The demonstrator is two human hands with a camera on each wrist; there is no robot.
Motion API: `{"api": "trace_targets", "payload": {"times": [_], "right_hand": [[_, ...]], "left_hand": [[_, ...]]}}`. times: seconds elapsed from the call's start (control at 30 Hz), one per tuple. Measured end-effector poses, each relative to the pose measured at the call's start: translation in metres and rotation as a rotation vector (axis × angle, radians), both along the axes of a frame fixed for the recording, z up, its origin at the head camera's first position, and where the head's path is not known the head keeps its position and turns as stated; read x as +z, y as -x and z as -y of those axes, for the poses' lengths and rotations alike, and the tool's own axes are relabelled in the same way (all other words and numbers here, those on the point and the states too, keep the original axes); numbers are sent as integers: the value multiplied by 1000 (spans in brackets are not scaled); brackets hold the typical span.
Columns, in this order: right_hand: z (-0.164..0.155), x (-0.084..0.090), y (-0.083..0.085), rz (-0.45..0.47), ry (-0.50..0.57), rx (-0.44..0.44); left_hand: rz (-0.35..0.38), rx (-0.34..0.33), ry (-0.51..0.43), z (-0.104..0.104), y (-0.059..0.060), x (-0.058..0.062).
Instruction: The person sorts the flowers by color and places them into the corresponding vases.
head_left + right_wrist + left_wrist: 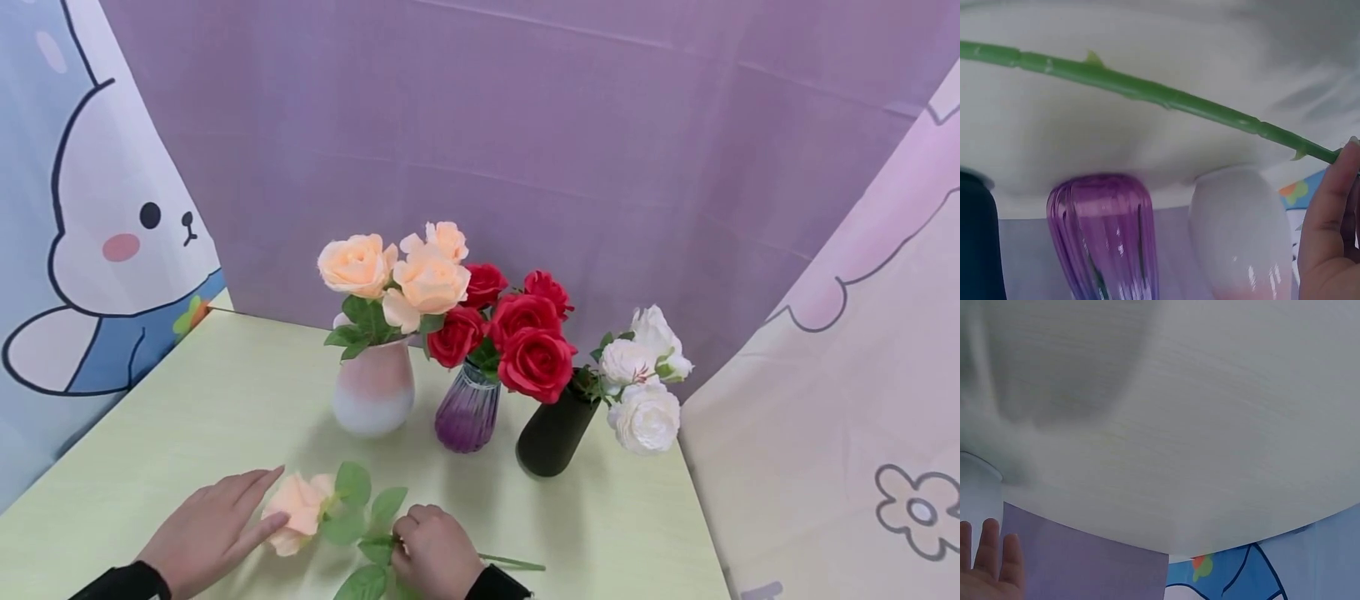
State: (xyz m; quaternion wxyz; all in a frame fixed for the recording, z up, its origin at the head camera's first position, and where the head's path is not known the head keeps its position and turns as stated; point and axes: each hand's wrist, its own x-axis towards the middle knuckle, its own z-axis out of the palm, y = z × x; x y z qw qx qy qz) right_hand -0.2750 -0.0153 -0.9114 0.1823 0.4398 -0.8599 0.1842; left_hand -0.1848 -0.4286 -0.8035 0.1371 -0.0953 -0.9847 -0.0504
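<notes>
On the counter the left hand lies flat with fingers touching the peach rose while the right hand pinches its stem, seemingly mid-pickup; lifting it must clear the pink vase, purple vase and black vase behind.

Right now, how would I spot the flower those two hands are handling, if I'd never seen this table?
Start at the pale green table, with three vases in a row at the back. Nearer its front edge one peach rose lies flat, the left hand touching its bloom and the right hand gripping its green stem. It is the only flower lying down outside a vase.
</notes>
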Motion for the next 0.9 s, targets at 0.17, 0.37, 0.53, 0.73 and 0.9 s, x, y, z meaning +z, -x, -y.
{"api": "trace_targets", "payload": {"times": [0.17, 0.37, 0.53, 0.73, 0.9], "right_hand": [[-6, 40, 9, 20, 95, -26], [-8, 107, 10, 84, 154, -110], [-7, 126, 22, 121, 201, -137], [-7, 147, 32, 179, 288, -110], [-7, 178, 35, 210, 364, -96]], "left_hand": [[-7, 34, -12, 35, 29, -71], [-6, 28, 21, 28, 40, -52], [-1, 22, 29, 23, 46, -44], [26, 38, 54, 18, 53, -38], [11, 47, 60, 16, 63, -38]]}}
